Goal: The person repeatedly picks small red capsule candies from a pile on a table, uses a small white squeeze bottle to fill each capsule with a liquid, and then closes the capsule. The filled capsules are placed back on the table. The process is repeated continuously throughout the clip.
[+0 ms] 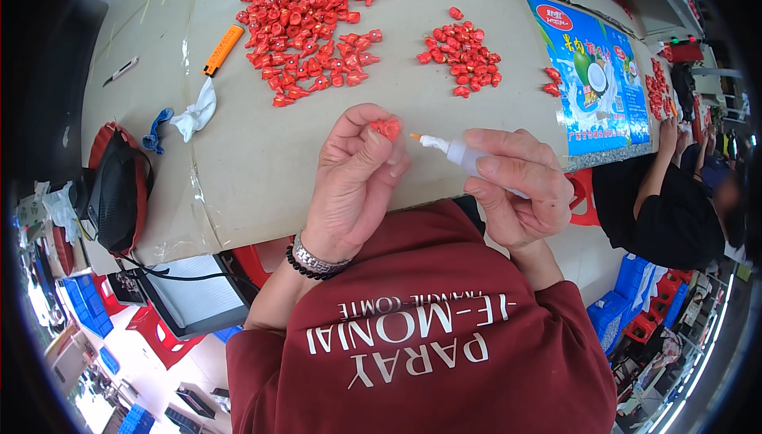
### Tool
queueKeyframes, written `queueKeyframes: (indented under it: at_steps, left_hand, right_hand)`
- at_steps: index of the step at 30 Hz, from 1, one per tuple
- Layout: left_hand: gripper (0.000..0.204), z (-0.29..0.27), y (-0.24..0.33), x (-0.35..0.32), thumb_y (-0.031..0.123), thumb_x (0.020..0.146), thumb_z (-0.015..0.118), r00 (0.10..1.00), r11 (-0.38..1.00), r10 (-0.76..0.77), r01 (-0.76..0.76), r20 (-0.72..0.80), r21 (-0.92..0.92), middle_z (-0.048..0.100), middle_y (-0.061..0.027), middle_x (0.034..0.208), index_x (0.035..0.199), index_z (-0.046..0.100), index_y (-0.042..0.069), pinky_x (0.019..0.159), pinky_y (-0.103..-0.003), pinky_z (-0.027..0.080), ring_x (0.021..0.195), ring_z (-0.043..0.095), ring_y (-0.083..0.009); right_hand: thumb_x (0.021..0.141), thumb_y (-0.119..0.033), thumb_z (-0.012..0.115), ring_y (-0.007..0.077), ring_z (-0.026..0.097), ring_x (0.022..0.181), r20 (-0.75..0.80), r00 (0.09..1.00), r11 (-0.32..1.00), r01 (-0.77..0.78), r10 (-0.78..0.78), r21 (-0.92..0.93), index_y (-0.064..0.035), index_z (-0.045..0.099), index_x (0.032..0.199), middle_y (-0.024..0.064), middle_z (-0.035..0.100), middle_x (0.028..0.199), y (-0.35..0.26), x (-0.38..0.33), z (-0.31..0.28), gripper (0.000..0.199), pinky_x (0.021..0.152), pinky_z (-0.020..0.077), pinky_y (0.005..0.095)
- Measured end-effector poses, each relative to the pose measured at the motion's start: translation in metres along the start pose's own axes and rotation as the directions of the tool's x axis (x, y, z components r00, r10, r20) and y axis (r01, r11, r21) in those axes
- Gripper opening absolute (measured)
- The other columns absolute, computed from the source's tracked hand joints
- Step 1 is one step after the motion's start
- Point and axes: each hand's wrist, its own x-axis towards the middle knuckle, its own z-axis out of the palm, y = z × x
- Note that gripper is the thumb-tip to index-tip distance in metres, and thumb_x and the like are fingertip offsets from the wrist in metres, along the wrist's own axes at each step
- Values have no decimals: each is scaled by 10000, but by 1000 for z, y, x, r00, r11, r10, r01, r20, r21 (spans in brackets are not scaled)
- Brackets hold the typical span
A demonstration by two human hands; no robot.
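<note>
Head | left hand pinches red piece | table edge below

One head-worn fisheye view looks steeply down, close over the person's chest, onto the table ahead.

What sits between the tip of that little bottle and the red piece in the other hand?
Nothing visible. The left hand pinches the small red piece, and the nozzle of the squeeze bottle in the right hand points at it across a bare gap.

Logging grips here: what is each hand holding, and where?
Left hand pinches a small red piece at its fingertips; right hand holds the glue bottle around its body.
</note>
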Motion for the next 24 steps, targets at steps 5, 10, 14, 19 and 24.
queueKeyframes:
  at_steps: [5,10,14,19,24]
  left_hand:
    - [243,2,1,-1,158,856,675,1000,1000,6,-6,-17,6,548,-24,892,1053,549,93,622,-233,386,703,451,-88]
    - [235,2,1,-1,159,851,680,1000,1000,11,-11,-23,-1,538,-16,873,1040,556,95,617,-233,378,707,446,-94]
    - [235,0,2,0,161,846,686,1000,1000,10,-10,-21,-9,527,-7,857,1032,559,94,614,-233,371,710,436,-96]
    - [231,1,2,0,164,844,689,998,1000,14,-14,-59,7,529,0,854,1021,561,89,615,-233,369,709,433,-95]
    - [235,0,2,-1,164,846,686,998,1000,24,-23,-55,9,577,-12,923,1027,561,83,619,-239,377,709,441,-94]
  right_hand:
    - [743,38,709,139,584,554,3,1000,1000,4,-4,-17,-16,606,958,192,669,930,1,-1,2,244,484,427,244]
    - [767,-11,718,168,604,616,-10,999,998,-38,38,-44,-15,582,974,210,656,954,-3,0,-2,248,522,462,256]
    - [803,-81,719,184,612,699,-145,971,980,-177,188,89,-34,518,1004,232,624,1017,3,0,-2,288,579,468,257]
    - [830,23,645,206,618,904,-65,927,867,-319,370,382,-4,477,1029,219,585,1087,6,-2,-10,261,751,523,283]
    - [793,13,691,229,642,850,-1,978,974,-208,209,91,2,513,1004,213,632,1002,-3,-1,0,277,692,532,297]
